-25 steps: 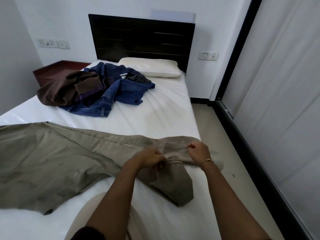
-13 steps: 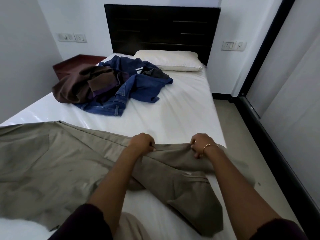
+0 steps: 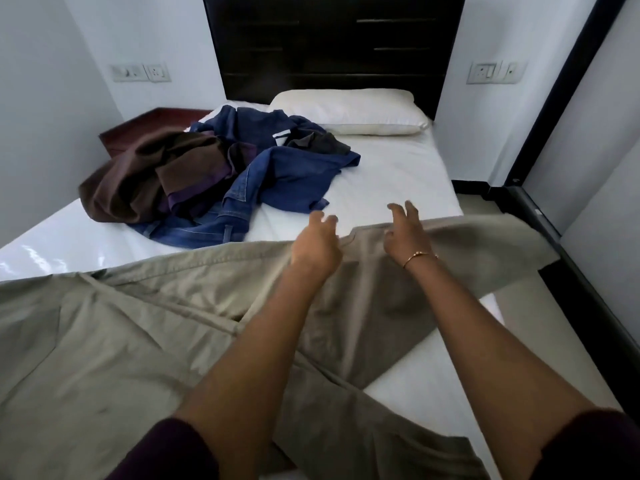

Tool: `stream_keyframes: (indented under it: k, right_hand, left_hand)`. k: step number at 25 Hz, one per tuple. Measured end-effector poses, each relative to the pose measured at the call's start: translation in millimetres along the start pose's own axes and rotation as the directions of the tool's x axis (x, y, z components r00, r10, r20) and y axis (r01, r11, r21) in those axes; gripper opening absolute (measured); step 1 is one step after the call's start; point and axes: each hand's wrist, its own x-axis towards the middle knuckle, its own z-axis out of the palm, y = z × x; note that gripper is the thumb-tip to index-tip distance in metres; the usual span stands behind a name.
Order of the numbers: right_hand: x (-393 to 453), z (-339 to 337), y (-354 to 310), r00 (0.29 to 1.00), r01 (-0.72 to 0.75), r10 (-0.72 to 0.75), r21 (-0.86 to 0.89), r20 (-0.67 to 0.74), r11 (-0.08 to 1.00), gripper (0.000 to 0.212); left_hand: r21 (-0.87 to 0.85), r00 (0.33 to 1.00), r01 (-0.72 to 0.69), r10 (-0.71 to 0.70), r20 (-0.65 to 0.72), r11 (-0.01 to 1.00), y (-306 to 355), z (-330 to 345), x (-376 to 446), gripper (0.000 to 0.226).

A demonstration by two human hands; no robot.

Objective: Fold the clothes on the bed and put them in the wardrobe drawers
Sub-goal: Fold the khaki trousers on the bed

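Both hands hover over the khaki trousers [image 3: 145,341], the left hand [image 3: 317,244] and the right hand [image 3: 405,233] with fingers loose and spread, gripping nothing. The trousers lie spread across the white bed [image 3: 391,174]. Beyond them a heap of blue and brown clothes [image 3: 221,178] sits near the pillow [image 3: 349,112].

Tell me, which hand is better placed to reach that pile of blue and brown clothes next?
Probably the left hand: the pile lies on its side of the bed, just beyond its open fingers. The right hand hovers farther away.
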Motion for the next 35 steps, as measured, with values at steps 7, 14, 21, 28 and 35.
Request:
stream_keyframes:
  k: [7,14,21,28,35]
  right_hand:
    - [-66,47,52,0.918,-0.377,0.333,-0.216,-0.215,0.901,0.031]
    - [-101,24,83,0.817,-0.555,0.576,-0.32,-0.036,0.768,0.064]
    - [-122,7,92,0.914,-0.389,0.405,-0.361,-0.034,0.848,0.055]
    - [-128,-35,56,0.947,-0.172,0.183,-0.064,0.263,0.983,0.019]
    - [-190,-36,-10,0.446,0.044,0.093,-0.125,0.89,0.991,0.027]
  left_hand:
    - [0.009,0.937,-0.326,0.322,0.137,0.945,36,81,-83,0.034]
    - [0.162,0.81,-0.489,0.376,0.45,0.857,37,100,-102,0.097]
    - [-0.066,0.683,-0.494,0.434,0.588,0.867,58,91,-114,0.051]
    - [-0.203,0.82,-0.223,0.296,0.489,0.953,14,25,-107,0.027]
    - [0.196,0.718,-0.158,-0.024,0.696,0.968,-52,-40,-124,0.04]
